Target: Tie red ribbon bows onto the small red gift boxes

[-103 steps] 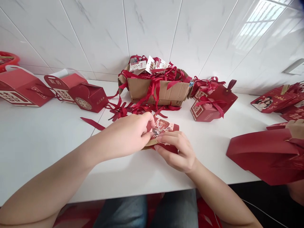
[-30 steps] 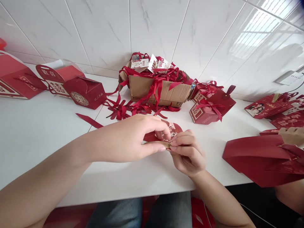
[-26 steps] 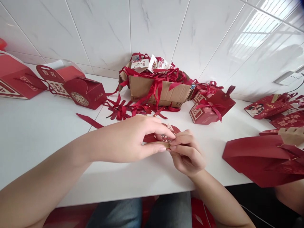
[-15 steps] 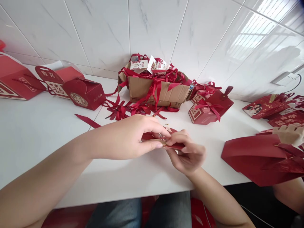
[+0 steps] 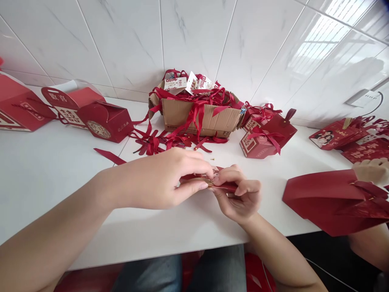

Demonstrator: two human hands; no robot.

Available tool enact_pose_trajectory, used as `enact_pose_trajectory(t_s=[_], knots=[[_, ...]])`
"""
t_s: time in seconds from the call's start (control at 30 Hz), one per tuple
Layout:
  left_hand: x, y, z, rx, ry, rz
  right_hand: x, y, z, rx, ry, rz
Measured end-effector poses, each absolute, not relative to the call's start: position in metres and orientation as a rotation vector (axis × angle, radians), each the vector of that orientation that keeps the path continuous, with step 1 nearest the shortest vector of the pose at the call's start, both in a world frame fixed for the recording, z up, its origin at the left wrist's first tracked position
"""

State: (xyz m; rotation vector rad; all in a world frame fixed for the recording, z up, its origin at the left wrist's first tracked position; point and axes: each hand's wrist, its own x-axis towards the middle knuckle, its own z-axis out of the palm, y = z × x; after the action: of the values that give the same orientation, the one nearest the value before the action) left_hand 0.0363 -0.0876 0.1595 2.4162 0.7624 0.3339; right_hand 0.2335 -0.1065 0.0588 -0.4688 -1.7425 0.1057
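Above the white table, both hands pinch the edge of a small red gift box [image 5: 229, 187] with printed lettering; much of it is hidden by the fingers. My left hand [image 5: 170, 178] comes over its left side, thumb and fingertips closed on the edge. Opposite it, my right hand [image 5: 238, 196] grips the right part between thumb and fingers, the fingertips of both hands almost meeting. A tiny gold-coloured fastener [image 5: 212, 159] lies on the table just beyond the fingers. Behind my left hand are loose red ribbons and straps [image 5: 154, 142].
A cardboard box [image 5: 197, 117] of red ribbons and tags stands by the tiled wall. Red gift boxes [image 5: 106, 121] are at left, a ribboned one [image 5: 260, 142] at right. Far right, another person's hand [image 5: 372, 172] is at a large red bag [image 5: 322, 198], beside more red boxes [image 5: 331, 136].
My left fingertips have curled in closer to the box's edge, nearer my right fingers. Both hands keep their grip, and the view has shifted slightly.
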Motion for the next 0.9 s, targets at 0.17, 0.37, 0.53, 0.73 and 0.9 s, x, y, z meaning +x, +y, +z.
enact_pose_trajectory(t_s=[0.17,0.37,0.53,0.73,0.9], knots=[[0.037,-0.085,0.159,2.443,0.744,0.313,0.233,-0.106,0.059,-0.498,-1.741,0.06],[0.036,-0.074,0.155,2.396,0.668,0.307,0.231,-0.102,0.053,-0.549,-1.699,0.085],[0.038,-0.067,0.147,2.35,0.719,0.423,0.231,-0.102,0.051,-0.564,-1.527,0.254],[0.045,-0.064,0.139,2.148,0.862,0.683,0.237,-0.099,0.059,-0.822,-1.274,0.702],[0.049,-0.063,0.139,2.126,0.883,0.749,0.241,-0.092,0.059,-0.926,-1.205,1.147]])
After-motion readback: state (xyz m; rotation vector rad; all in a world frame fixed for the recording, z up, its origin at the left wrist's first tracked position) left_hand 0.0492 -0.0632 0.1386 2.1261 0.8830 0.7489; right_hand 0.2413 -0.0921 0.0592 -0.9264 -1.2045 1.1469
